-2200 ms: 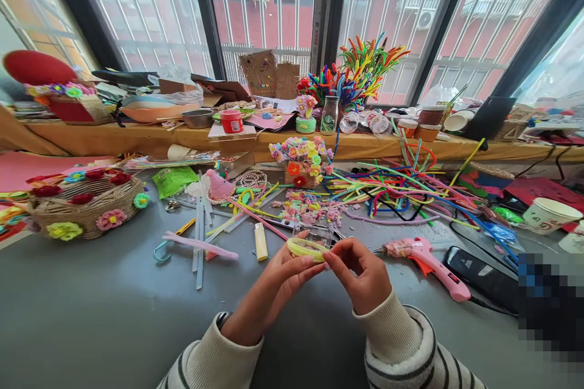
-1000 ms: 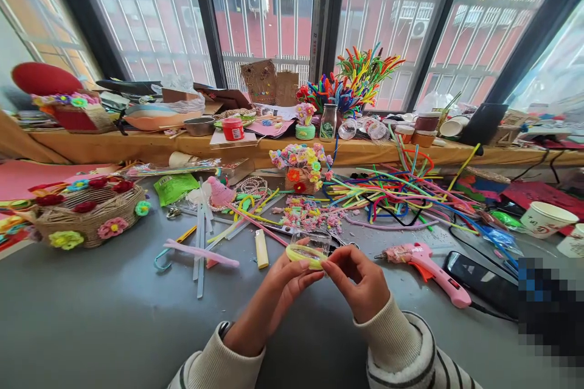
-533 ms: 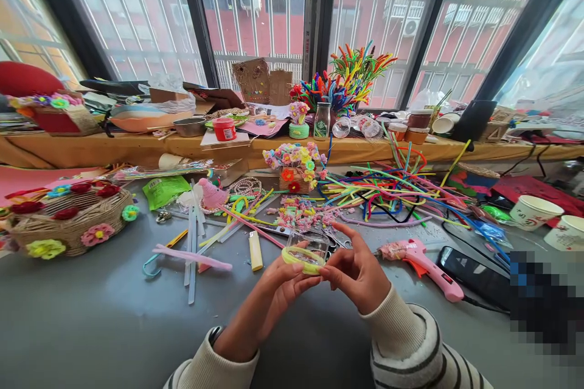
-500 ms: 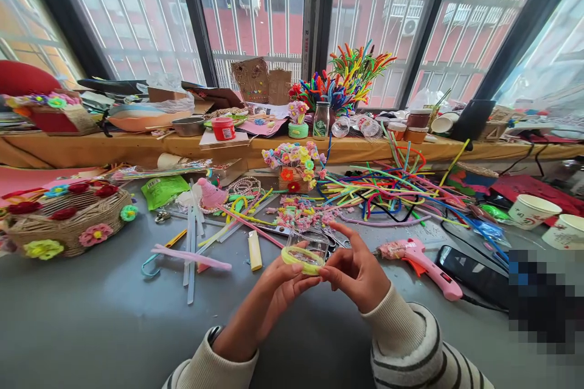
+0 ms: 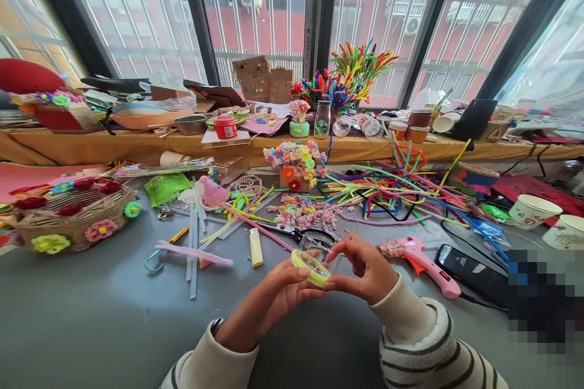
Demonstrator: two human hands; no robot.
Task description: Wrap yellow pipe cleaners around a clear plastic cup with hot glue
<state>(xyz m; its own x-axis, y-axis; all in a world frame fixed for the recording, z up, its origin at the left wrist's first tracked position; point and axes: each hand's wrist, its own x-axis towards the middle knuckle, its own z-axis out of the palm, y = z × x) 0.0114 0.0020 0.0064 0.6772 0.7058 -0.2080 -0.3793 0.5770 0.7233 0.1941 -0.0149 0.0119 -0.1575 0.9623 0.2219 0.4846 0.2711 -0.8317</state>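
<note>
A clear plastic cup (image 5: 325, 245) with a yellow pipe cleaner (image 5: 318, 280) around the rim nearest me is held between my hands, tilted over the grey table. My left hand (image 5: 283, 292) pinches the yellow ring from the left, its thumb on top and the other fingers beneath. My right hand (image 5: 365, 268) is closed on the right side, thumb at the yellow rim and fingers against the plastic wall. Black-handled scissors (image 5: 298, 234) lie just behind the cup. A pink glue gun (image 5: 422, 261) rests to the right of my right hand.
Glue sticks (image 5: 194, 249), a yellow lighter (image 5: 256, 247) and a pink pipe cleaner (image 5: 196, 252) lie left of my hands. Behind are a flower-trimmed basket (image 5: 75, 219), a heap of coloured pipe cleaners (image 5: 387, 188) and a small flower box (image 5: 294, 177). Paper cups (image 5: 533, 209) stand at right.
The cup and its yellow rim have tilted down to the right and moved slightly rightward. My right forefinger, raised before, has come down against the cup.
</note>
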